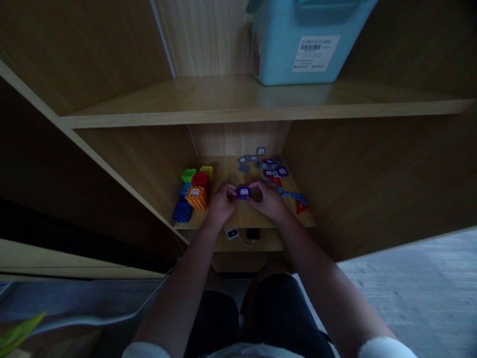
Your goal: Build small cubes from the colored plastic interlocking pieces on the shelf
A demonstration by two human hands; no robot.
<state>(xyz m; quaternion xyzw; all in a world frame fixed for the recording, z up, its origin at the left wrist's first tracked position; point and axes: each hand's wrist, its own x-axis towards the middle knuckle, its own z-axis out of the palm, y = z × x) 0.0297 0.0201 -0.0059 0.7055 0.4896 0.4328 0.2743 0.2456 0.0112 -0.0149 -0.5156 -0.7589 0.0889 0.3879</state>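
Note:
Between my two hands, just above the middle shelf, is a small purple interlocking toy tile (244, 193) with a white window-like pattern. My left hand (222, 199) pinches its left edge, and my right hand (266, 199) grips the right edge. Left of my hands stand sorted stacks of tiles: orange (197, 198), red (200, 180), dark blue (182, 212), green (189, 174) and yellow (207, 172). Beyond my right hand lie loose purple tiles (282, 171) and grey tiles (261, 150). Blue pieces (294, 196) and a red triangular piece (301, 207) lie to the right.
A light-blue plastic bin (283, 59) with a white label stands on the upper shelf (167, 102), which overhangs the tiles. Below the tile shelf sit a small white device (231, 233) with a cable and a black object (253, 233). Wooden cabinet walls (365, 184) enclose both sides.

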